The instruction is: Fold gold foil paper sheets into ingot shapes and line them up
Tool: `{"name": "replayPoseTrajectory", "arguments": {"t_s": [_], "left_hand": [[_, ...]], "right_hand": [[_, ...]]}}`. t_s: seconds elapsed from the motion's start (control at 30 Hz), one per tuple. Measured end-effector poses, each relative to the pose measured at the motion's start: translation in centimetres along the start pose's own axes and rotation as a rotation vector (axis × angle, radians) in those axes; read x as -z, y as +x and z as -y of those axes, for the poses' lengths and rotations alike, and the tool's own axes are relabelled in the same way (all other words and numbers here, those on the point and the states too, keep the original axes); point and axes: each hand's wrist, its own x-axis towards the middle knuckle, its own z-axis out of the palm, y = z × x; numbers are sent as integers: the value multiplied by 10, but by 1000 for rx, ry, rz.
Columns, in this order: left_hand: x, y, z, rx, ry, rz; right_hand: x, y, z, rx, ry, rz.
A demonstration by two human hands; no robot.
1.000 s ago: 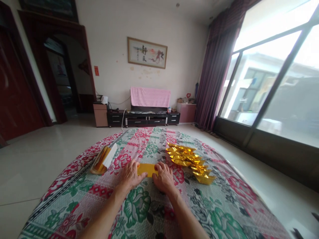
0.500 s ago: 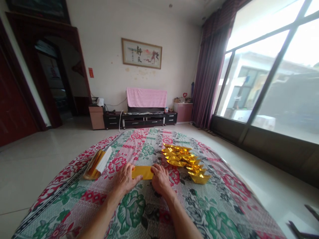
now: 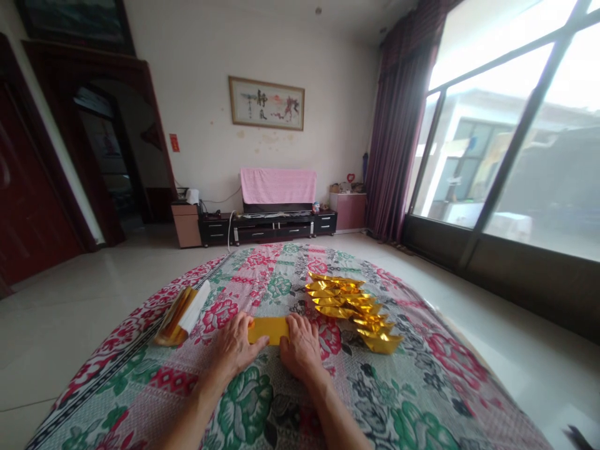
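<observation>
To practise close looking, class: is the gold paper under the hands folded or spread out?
Apparently folded: the paper is a narrow flat strip on the quilt, pinned by left hand and right hand.

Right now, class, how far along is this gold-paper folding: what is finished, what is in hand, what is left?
Done: a row of folded gold pieces lies on the quilt, right of the hands. In hand: the left hand and right hand press one gold sheet flat on the quilt. Left: a stack of sheets lies at the left, seemingly unfolded.
</observation>
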Motion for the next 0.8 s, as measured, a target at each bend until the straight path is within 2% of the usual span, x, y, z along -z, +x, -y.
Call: {"name": "replayPoseTrajectory", "arguments": {"t_s": [0.17,0.3,0.5,0.67,0.8], "left_hand": [[5,-2,-19,128,94,-7],[6,-1,-24,152,96,35],[9,3,-9,139,23,129],[12,6,10,71,-98,214],[14,7,18,49,-143,253]], "right_hand": [[-2,-1,-2,32,-16,12],[-2,-1,-2,39,-17,17],[-1,-2,-3,33,-36,33],[-4,-3,-3,35,-41,27],[-3,-2,-3,36,-22,20]]}}
